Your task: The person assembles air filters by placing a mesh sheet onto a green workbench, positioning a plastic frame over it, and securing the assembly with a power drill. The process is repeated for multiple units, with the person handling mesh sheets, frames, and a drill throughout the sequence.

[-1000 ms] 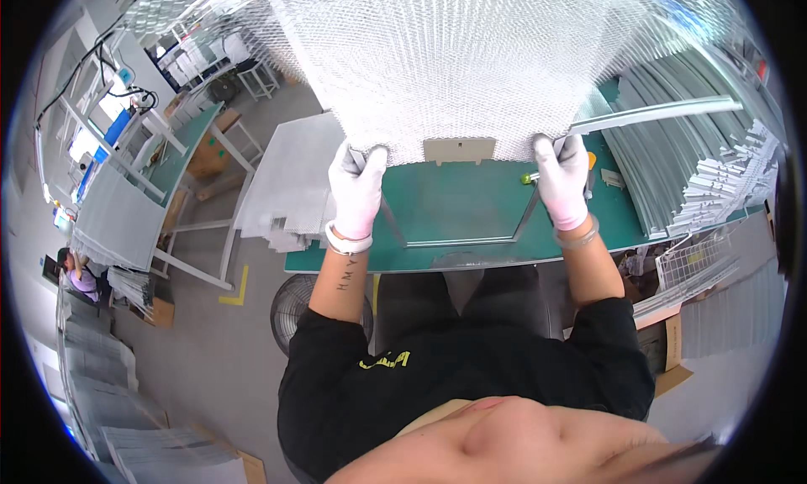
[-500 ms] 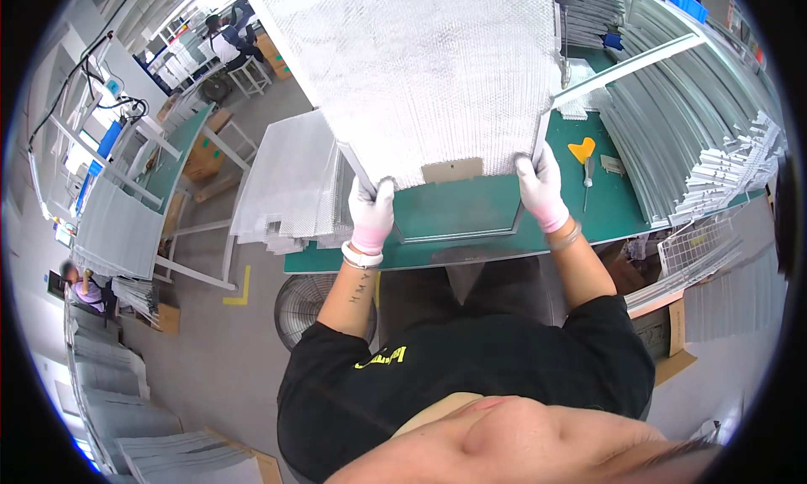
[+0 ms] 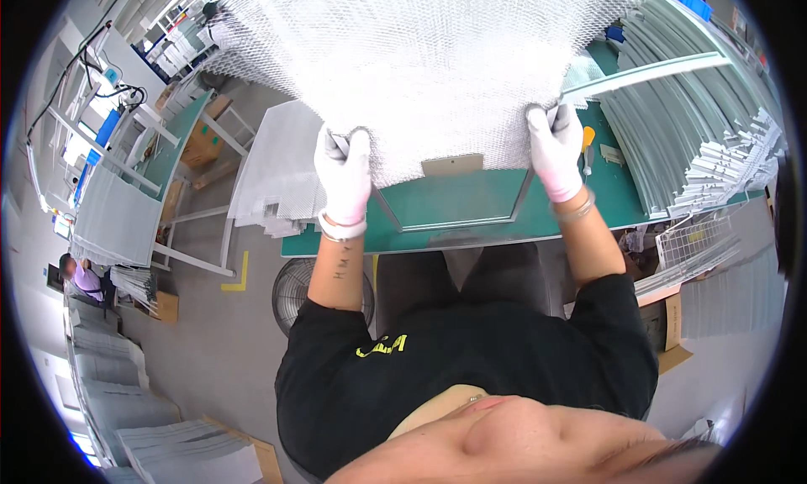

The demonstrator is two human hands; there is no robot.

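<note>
Watching from afar, I see my hands well apart: the left hand (image 3: 343,180) and right hand (image 3: 555,158) each clamped at a side of the silver mesh sheet (image 3: 445,81), over the green tabletop (image 3: 618,205). A metal frame (image 3: 458,225) shows above the tabletop's near edge; strips (image 3: 681,127) are piled at its right, pale sheets (image 3: 282,169) at its left.

Mesh sheet (image 3: 454,72) cut off at top edge, middle washed out by glare.
Yellow tool (image 3: 588,137) partly behind right hand (image 3: 556,155); floor fan (image 3: 292,295) partly covered by left forearm (image 3: 339,274); far person (image 3: 220,28), upper left, partly hidden behind mesh sheet.
</note>
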